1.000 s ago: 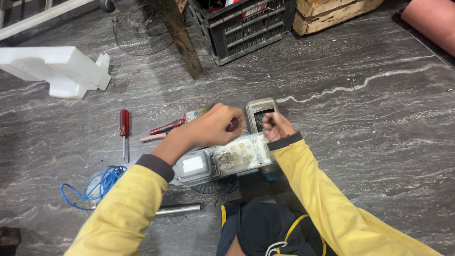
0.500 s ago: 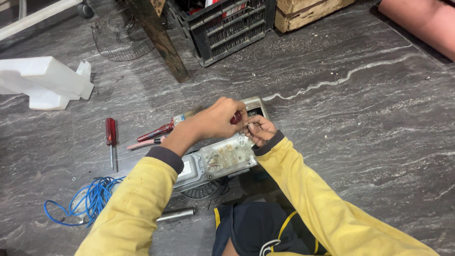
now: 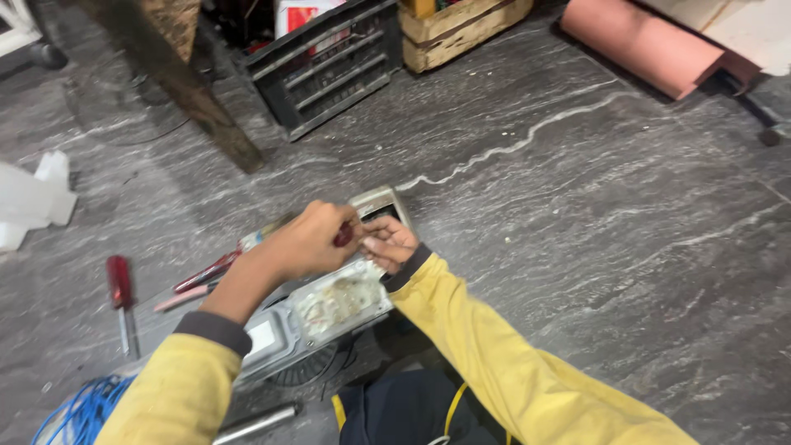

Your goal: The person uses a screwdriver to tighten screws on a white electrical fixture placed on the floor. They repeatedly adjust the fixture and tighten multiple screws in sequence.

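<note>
Head view: left hand (image 3: 309, 241) clenched on red-handled tool (image 3: 343, 234), right hand (image 3: 389, 244) pinching grey metal casing (image 3: 329, 309)

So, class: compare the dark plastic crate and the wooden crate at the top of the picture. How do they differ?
The dark plastic crate has slatted, near-black walls; the wooden crate is made of pale plank boards. The plastic crate stands further left, beside a slanting wooden post; the wooden crate sits to its right, closer to a pink roll. Both rest on the grey marbled floor.

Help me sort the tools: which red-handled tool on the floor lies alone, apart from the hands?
The red screwdriver at far left, pointing towards the blue cable. The other red-handled tools lie slanted right beside the left hand.
</note>
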